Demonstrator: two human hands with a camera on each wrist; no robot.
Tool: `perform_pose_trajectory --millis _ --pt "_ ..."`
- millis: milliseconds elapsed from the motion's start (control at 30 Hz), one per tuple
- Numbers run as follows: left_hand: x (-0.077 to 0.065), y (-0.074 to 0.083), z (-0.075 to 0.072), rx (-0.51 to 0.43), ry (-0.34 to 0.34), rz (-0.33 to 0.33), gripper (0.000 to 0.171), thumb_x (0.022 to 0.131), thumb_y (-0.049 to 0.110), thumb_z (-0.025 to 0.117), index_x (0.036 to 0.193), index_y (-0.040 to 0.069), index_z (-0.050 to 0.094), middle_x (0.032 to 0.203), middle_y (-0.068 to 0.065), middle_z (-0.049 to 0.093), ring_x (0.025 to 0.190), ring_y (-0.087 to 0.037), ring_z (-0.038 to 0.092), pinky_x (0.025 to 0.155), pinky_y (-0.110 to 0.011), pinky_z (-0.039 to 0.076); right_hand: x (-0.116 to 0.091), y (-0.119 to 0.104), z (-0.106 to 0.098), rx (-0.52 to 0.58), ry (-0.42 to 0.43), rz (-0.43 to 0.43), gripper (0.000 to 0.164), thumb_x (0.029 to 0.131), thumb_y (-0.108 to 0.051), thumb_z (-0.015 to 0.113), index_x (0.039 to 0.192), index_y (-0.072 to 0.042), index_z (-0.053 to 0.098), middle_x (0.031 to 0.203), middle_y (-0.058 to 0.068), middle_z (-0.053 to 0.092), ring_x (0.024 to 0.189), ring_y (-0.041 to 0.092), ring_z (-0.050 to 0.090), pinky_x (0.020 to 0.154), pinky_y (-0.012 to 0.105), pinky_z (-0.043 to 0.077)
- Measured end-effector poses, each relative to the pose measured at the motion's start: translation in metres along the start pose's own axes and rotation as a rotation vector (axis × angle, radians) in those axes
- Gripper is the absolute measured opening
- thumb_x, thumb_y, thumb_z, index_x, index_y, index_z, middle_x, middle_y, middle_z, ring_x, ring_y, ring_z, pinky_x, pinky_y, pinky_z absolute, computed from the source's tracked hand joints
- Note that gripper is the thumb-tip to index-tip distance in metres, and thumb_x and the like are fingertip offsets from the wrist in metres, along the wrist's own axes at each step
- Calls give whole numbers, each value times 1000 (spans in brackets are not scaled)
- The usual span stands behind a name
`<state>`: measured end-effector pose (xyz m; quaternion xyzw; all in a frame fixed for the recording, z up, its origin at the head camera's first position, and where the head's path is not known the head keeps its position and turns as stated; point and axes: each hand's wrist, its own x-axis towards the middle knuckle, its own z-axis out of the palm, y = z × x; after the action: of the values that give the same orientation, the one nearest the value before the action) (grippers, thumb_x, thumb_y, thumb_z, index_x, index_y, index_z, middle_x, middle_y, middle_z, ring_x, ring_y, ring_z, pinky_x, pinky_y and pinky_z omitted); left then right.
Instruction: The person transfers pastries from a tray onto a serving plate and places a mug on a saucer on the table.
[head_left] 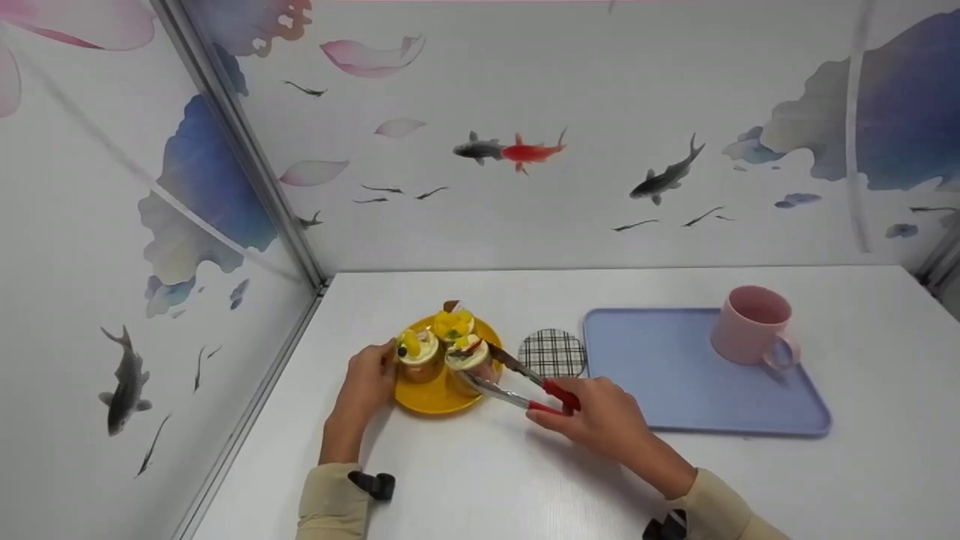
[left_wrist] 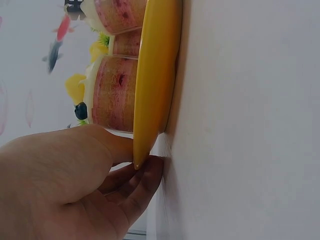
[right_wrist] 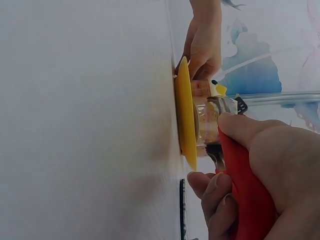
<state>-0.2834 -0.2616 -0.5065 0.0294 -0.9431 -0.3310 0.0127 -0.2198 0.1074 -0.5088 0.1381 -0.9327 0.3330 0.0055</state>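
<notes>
A yellow plate point(head_left: 431, 399) carries three clear cups of layered cake with cream and yellow fruit on top. My left hand point(head_left: 367, 386) pinches the plate's left rim, thumb above and fingers beneath, as the left wrist view shows at the plate point(left_wrist: 157, 75). With my right hand point(head_left: 604, 420) I grip red-handled tongs point(head_left: 561, 391). Their metal ends stand on either side of the front right cake cup point(head_left: 471, 358). Beside it are the left cake cup point(head_left: 418, 358) and the back one point(head_left: 454, 326). Whether the tongs press on the cup is hard to see.
Right of the plate lies a round checked coaster point(head_left: 553, 351). A blue tray point(head_left: 645, 382) sits farther right, bearing a pink mug point(head_left: 739, 330) near its back right corner. Patterned wall panels point(head_left: 525, 217) border the white table at the back and left.
</notes>
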Motion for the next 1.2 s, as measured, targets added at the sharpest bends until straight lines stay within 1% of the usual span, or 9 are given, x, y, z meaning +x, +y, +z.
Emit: perform_pose_trajectory --millis 167,200,333,433,600,633,833,1067,1200 --pt "0 0 1 -8 -5 1 51 108 1 62 157 -1 51 147 -24 66 139 -39 63 120 -52 51 0 0 0 -7 -24 3 58 84 -66 85 116 -18 83 68 -9 57 66 11 51 54 24 37" --pt "0 -1 1 -8 -5 3 50 108 1 62 157 -1 51 147 -24 66 139 -39 63 120 -52 51 0 0 0 -12 -31 -3 56 85 -66 85 115 -19 83 68 -10 57 66 11 51 54 24 36" --pt "0 -3 0 15 18 37 41 107 0 60 148 -5 62 138 -24 71 133 -39 67 117 -54 53 -1 1 -1 -22 -54 -28 43 88 -62 84 108 -24 83 70 -12 60 68 10 53 55 24 39" --pt "-1 -3 -1 30 34 57 36 106 -2 60 141 -5 67 131 -23 74 128 -38 69 115 -55 55 -1 1 -1 -32 -48 -45 35 90 -59 83 103 -26 82 72 -14 62 70 10 53 56 24 41" --pt "-4 -3 -2 27 44 66 38 105 -4 61 142 -5 67 133 -23 73 131 -39 68 116 -55 55 -2 2 -1 -59 -17 -71 30 90 -58 84 97 -30 80 66 -15 56 65 8 51 53 23 38" --pt "-4 -4 -2 29 47 68 38 105 -4 61 142 -6 66 133 -23 73 131 -40 67 116 -55 54 -2 2 -1 -60 -15 -73 31 89 -59 84 98 -29 80 65 -15 55 65 8 51 52 23 38" --pt "-5 -2 -1 23 40 57 39 106 -4 60 145 -7 64 135 -23 72 134 -40 66 118 -55 53 -2 5 -2 -33 -29 -39 49 87 -64 83 114 -23 84 67 -13 57 65 10 50 53 23 36" --pt "-6 -1 0 -3 32 41 41 107 -3 59 148 -5 62 138 -22 71 136 -39 64 120 -55 51 -4 9 -5 -13 -23 -16 54 86 -68 82 113 -21 83 66 -12 55 65 10 49 54 22 33" --pt "-4 -2 0 -5 32 47 40 107 -2 59 147 -4 63 138 -21 71 135 -38 65 120 -54 51 -5 10 -8 13 -6 0 55 85 -66 84 114 -19 83 68 -11 58 66 11 52 54 22 36"
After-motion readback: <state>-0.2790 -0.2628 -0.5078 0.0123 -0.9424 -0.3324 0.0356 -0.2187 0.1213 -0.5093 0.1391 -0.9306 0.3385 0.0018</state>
